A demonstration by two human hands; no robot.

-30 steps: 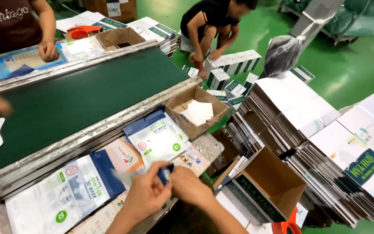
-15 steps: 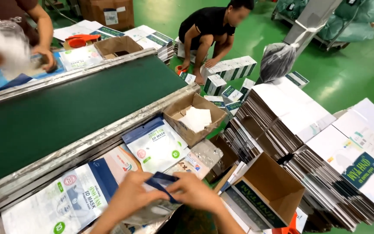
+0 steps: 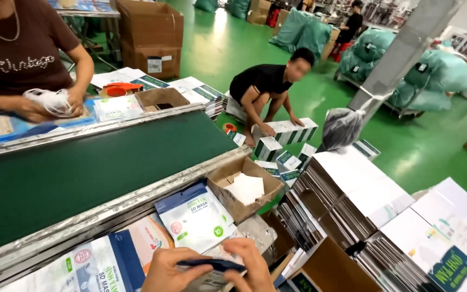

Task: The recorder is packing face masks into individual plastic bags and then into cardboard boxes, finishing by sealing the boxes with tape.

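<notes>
- We still pinch the dark blue pouch edge (image 3: 214, 264) between left hand (image 3: 171, 270) and right hand (image 3: 252, 265), both closed on it, near the bottom.
- Since earlier, our view has lifted; the small open box (image 3: 244, 189) sits lower right of the green belt (image 3: 82, 167).

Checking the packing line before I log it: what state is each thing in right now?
Left hand: gripping the dark blue pouch edge.
Right hand: pinching the same edge.
Dark blue pouch edge: held between both hands.
White-and-blue pouch: lying flat, sealed or not unclear.
Small cardboard box: open, white pieces inside.
Conveyor belt: bare; motion cannot be told.
Flattened cartons: stacked.
</notes>
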